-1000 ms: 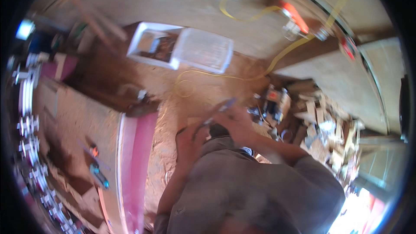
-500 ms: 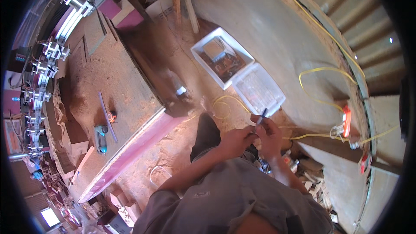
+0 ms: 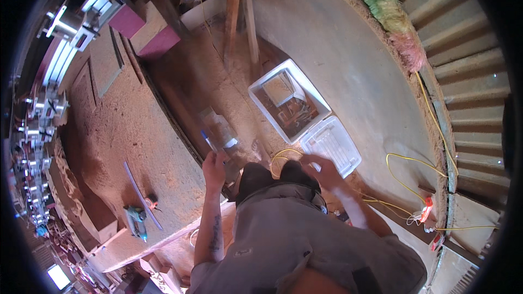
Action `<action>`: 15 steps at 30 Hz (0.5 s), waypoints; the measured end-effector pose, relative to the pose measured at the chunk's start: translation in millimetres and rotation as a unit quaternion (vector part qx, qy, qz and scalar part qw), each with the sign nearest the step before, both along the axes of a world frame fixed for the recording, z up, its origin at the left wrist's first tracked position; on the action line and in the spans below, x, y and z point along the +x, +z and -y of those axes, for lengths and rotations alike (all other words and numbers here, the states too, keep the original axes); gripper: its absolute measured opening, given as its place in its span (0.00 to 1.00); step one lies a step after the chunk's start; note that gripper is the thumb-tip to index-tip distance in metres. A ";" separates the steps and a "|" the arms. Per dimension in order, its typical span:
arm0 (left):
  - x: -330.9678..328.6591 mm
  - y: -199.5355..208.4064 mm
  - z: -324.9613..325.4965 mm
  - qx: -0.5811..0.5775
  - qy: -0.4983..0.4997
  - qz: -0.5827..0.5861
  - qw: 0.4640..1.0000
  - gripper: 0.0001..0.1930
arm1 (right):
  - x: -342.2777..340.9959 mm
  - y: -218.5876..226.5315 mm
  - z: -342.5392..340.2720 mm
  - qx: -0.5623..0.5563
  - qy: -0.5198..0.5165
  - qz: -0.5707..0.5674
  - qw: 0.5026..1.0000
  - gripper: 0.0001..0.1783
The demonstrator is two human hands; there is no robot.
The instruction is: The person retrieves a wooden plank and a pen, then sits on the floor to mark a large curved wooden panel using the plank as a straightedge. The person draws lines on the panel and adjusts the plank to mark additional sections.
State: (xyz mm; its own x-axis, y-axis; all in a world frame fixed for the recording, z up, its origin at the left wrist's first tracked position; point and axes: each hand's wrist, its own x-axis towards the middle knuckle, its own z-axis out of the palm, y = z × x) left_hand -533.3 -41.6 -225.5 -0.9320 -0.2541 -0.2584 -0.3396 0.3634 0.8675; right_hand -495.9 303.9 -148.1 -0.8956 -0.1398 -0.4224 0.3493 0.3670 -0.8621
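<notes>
My left hand (image 3: 214,171) is raised at the edge of the sawdust-covered bench, its fingers closed on a slim pen (image 3: 207,139), pale with a blue end pointing up and away. Apart from it, my right hand (image 3: 326,174) hovers beside the translucent plastic lid (image 3: 350,164). Its thumb and fingers look spread, slightly blurred, and I see nothing between them. Just beyond the lid stands a white plastic bin (image 3: 263,108) with a square block and assorted small metal parts inside.
On the bench (image 3: 136,141) at left lie a teal power tool (image 3: 135,221), an orange tape measure (image 3: 151,202) and a thin curved strip (image 3: 139,188). A yellow cord (image 3: 400,178) runs along the wall to an orange-red socket (image 3: 427,209). Wooden posts (image 3: 233,19) lean at the back.
My hands were together over the lid with the slim pen; now they are apart. The left has swung left and forward with the pen. My view has shifted, and the bench edge sits nearer my body.
</notes>
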 end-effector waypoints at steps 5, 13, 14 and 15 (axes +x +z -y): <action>-69.3 17.9 -7.3 0.082 0.018 -0.019 0.996 0.09 | -90.2 -12.3 -5.8 -0.063 -0.172 -0.072 0.980 0.24; -189.2 22.1 -16.7 0.077 0.079 -0.026 0.994 0.09 | -232.3 -31.5 5.4 0.001 -0.102 0.020 0.995 0.24; -208.2 26.6 -19.8 0.093 0.099 0.004 0.991 0.10 | -251.7 -48.9 4.4 0.019 -0.083 0.027 0.996 0.25; -228.2 38.6 -24.9 0.106 0.116 0.037 0.987 0.11 | -270.2 -60.1 2.0 0.036 -0.067 0.038 0.996 0.25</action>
State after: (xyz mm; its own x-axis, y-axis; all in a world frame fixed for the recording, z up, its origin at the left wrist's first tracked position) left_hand -761.5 -16.7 -186.9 -0.8311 -0.3918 -0.3946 -0.4583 0.0807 0.8851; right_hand -766.0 301.9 -208.2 -0.8694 0.0120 -0.4939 0.4620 0.3737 -0.8043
